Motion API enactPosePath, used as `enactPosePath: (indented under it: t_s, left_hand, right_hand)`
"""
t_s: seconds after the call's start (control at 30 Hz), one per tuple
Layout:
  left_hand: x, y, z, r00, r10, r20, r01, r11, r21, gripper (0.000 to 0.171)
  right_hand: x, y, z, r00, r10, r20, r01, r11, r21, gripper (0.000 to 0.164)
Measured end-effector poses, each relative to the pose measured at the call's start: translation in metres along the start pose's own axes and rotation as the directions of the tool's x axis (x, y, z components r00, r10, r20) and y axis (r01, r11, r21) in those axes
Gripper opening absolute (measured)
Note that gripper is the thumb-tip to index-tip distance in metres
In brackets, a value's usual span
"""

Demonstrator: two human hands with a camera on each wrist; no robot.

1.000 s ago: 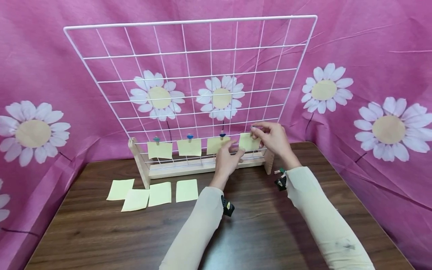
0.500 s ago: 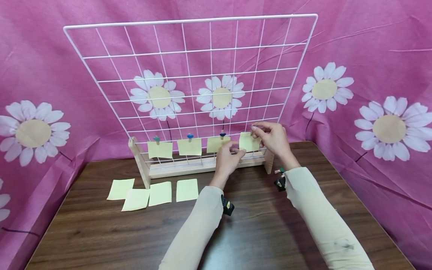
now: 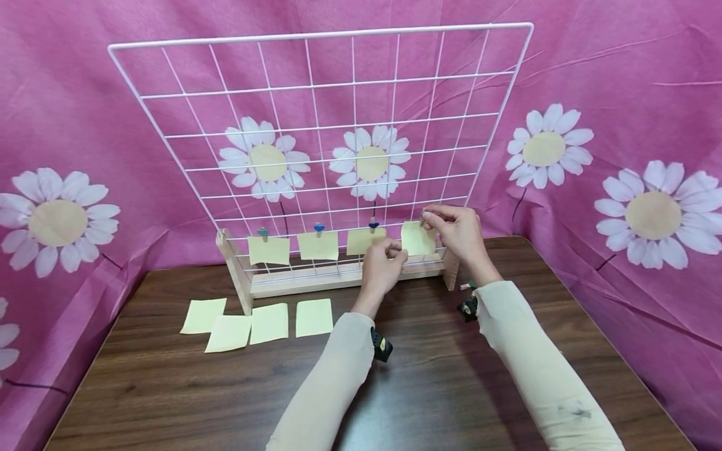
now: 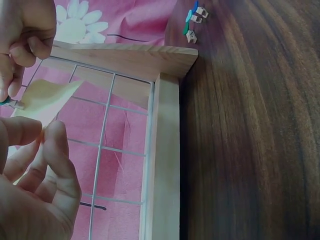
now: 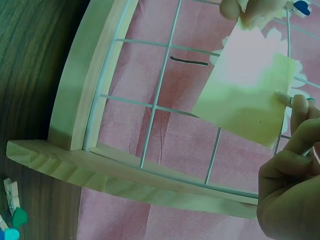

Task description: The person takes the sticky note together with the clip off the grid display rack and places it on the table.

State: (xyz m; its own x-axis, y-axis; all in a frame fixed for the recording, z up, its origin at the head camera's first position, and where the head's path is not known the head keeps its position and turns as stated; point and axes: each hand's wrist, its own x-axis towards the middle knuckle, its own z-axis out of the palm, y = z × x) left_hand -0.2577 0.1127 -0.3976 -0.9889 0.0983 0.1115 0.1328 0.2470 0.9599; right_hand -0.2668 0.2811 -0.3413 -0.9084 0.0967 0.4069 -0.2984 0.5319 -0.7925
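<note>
Grid (image 3: 354,82) — three clipped notes (image 3: 318,246); fourth note (image 3: 417,239) seemingly unfinished
Left hand (image 3: 382,269) pinches its edge; right hand (image 3: 459,233) pinches clip (image 5: 284,98); four loose notes (image 3: 268,324), lower left — likely pending.

Of eight yellow notes (image 3: 269,324), four are lying at near left, three are hanging on one wire grid (image 3: 361,33), and I am holding one with two hands (image 3: 461,237). Of seven clips (image 3: 318,228), three are gripping notes, I am pinching one, three are lying at right.
</note>
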Motion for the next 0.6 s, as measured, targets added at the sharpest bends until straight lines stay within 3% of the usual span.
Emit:
enactPosePath:
  t_s: [0.2,0.6]
  left_hand:
    - [-0.001,-0.001,-0.001,0.999,0.002,-0.032,-0.001,1.000,0.027,0.013]
    - [0.001,-0.002,-0.012,0.999,0.042,0.001,-0.042,0.999,-0.034,0.014]
  right_hand:
    - [0.000,0.002,0.001,0.999,0.032,0.007,-0.033,0.996,0.080,0.026]
    - [0.000,0.001,0.000,0.998,0.039,-0.039,-0.029,0.973,0.227,0.026]
